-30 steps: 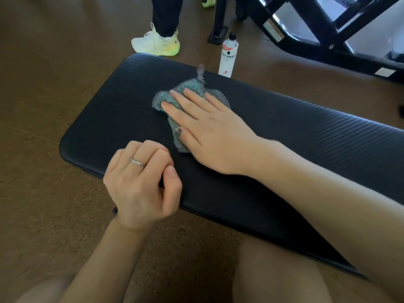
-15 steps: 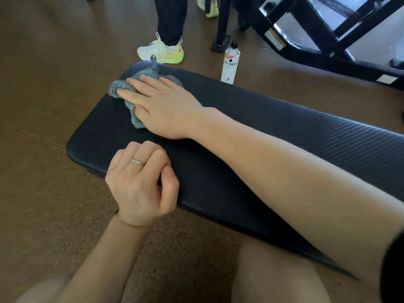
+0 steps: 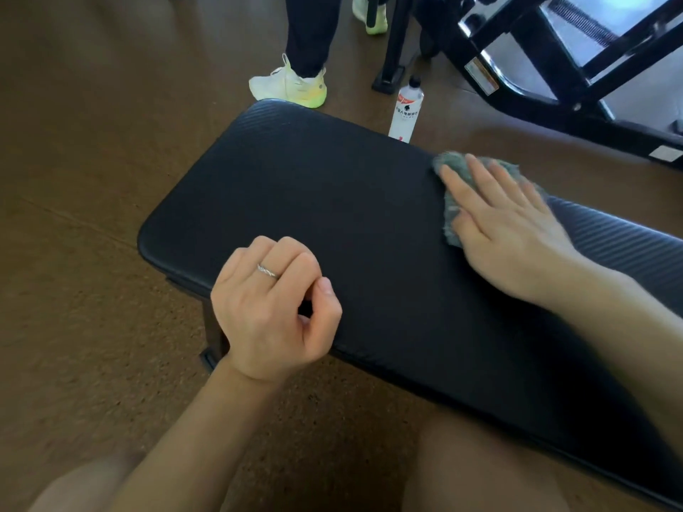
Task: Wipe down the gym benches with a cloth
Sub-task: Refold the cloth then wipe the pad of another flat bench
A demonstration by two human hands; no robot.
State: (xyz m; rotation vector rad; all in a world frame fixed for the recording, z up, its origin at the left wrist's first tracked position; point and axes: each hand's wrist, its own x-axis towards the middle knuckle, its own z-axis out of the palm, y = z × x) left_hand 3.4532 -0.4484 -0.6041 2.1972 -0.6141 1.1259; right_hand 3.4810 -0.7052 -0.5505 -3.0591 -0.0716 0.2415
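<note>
Head view: my right hand (image 3: 506,230), fingers flat, has swept the cloth (image 3: 449,212) from the bench (image 3: 332,201) end rightward; left hand (image 3: 273,308) stays curled, empty. Wiping continues.

The gym bench (image 3: 332,216) was a long black padded slab with rounded corners and a finely ribbed surface, running from the left foreground off toward the right edge. A crumpled grey-green cloth (image 3: 449,212) lay flat on its far edge, right of the middle, partly covered, its fuzzy fringe showing at left and top.
</note>
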